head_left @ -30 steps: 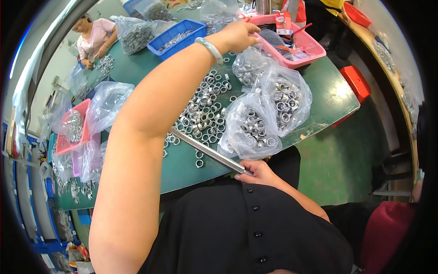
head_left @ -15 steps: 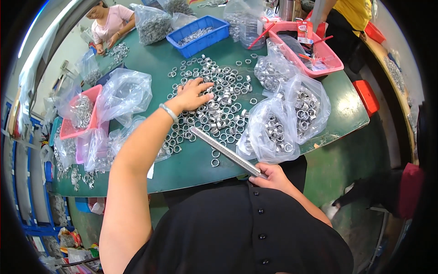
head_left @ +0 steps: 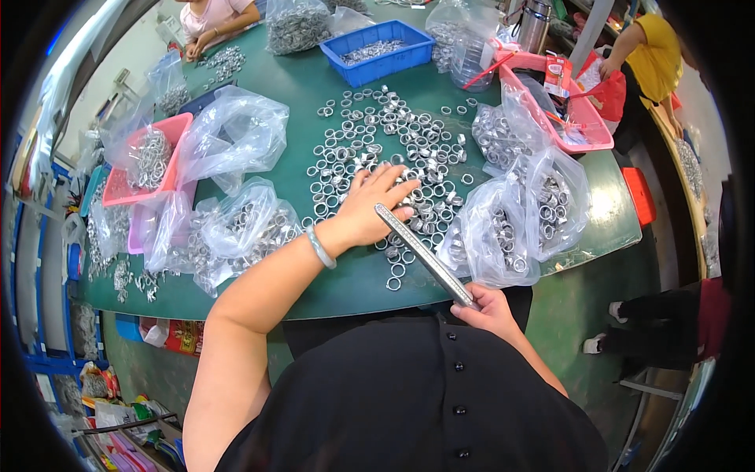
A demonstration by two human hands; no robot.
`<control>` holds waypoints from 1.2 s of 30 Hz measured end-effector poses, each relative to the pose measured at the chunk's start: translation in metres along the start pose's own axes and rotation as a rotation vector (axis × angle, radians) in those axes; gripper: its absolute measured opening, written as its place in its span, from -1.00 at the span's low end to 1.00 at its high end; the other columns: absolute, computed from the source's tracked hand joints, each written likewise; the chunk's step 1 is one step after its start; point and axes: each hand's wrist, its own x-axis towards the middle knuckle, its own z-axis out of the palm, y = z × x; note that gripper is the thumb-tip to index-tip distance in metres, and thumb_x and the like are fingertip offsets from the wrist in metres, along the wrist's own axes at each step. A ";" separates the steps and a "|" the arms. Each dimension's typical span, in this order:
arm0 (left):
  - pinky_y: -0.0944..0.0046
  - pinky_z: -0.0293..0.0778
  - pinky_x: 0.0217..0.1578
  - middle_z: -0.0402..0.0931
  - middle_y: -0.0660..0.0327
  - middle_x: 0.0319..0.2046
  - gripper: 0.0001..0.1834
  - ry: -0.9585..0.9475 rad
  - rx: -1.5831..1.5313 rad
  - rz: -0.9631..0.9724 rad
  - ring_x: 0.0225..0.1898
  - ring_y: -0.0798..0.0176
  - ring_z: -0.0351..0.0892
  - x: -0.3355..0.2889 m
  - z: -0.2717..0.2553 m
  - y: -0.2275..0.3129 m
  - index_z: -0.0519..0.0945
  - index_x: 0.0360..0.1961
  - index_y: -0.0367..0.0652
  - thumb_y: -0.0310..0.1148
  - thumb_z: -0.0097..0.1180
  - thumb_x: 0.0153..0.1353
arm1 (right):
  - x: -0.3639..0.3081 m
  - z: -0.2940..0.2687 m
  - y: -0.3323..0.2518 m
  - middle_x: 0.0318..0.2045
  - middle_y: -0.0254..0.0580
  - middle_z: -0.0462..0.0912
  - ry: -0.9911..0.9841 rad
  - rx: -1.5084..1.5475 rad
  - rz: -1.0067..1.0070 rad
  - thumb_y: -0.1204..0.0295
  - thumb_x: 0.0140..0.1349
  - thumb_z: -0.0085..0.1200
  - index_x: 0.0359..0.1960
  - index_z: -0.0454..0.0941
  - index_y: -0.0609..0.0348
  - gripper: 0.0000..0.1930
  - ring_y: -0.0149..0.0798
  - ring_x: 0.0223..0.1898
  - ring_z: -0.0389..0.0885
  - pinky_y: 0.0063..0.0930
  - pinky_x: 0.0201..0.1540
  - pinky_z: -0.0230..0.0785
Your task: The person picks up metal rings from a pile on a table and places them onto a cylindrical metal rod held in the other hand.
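My left hand (head_left: pixel 373 206), with a pale bangle at the wrist, lies palm down with fingers spread on a broad heap of silver metal rings (head_left: pixel 401 118). Some rings are hidden under the palm. My right hand (head_left: pixel 486 308) is closed round the near end of a long, narrow silver ring mandrel (head_left: pixel 425 253), marked with fine lines along its length. The mandrel slants up and left over the near side of the heap, its far tip beside my left hand. I cannot tell whether any ring sits on it.
Clear bags of rings (head_left: pixel 503 236) lie right of the heap; another bag (head_left: pixel 252 224) lies left. Around the green table (head_left: pixel 330 295) stand a blue bin (head_left: pixel 377 71), a pink basket (head_left: pixel 594 134) and a red basket (head_left: pixel 153 189). Two people, in pink and in yellow, are beyond.
My left hand has slid nearer and to the right across the rings, parting the heap. The mandrel now points more steeply upward. The view has shifted slightly.
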 end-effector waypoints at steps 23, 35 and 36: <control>-0.02 0.07 0.10 0.19 0.10 0.12 -0.44 0.287 -0.087 -0.914 0.15 0.03 0.15 0.111 -0.028 -0.174 0.38 0.05 0.02 0.08 -0.15 0.09 | -0.002 -0.003 0.005 -0.59 -0.59 0.33 -0.019 0.188 0.072 0.53 -0.01 0.15 -0.39 0.48 0.27 -0.85 -0.70 -0.56 0.21 -0.80 -0.52 0.05; -0.09 -0.03 0.11 0.11 0.09 0.15 -0.43 -0.100 -0.050 -0.701 0.18 -0.03 0.06 0.174 -0.002 -0.128 0.28 0.12 0.24 0.17 -0.25 0.10 | -0.007 -0.014 0.048 -0.23 -0.31 0.52 -0.056 0.315 0.089 0.58 0.06 0.10 -0.05 0.40 0.37 -0.62 -0.49 -0.21 0.45 -0.65 -0.11 0.26; -0.09 -0.06 0.11 0.10 0.09 0.15 -0.44 -0.109 -0.036 -0.693 0.19 -0.02 0.04 0.177 -0.003 -0.124 0.28 0.13 0.24 0.15 -0.25 0.11 | -0.008 -0.015 0.052 -0.23 -0.31 0.52 -0.063 0.285 0.075 0.59 0.06 0.09 -0.05 0.39 0.36 -0.62 -0.49 -0.20 0.44 -0.65 -0.10 0.25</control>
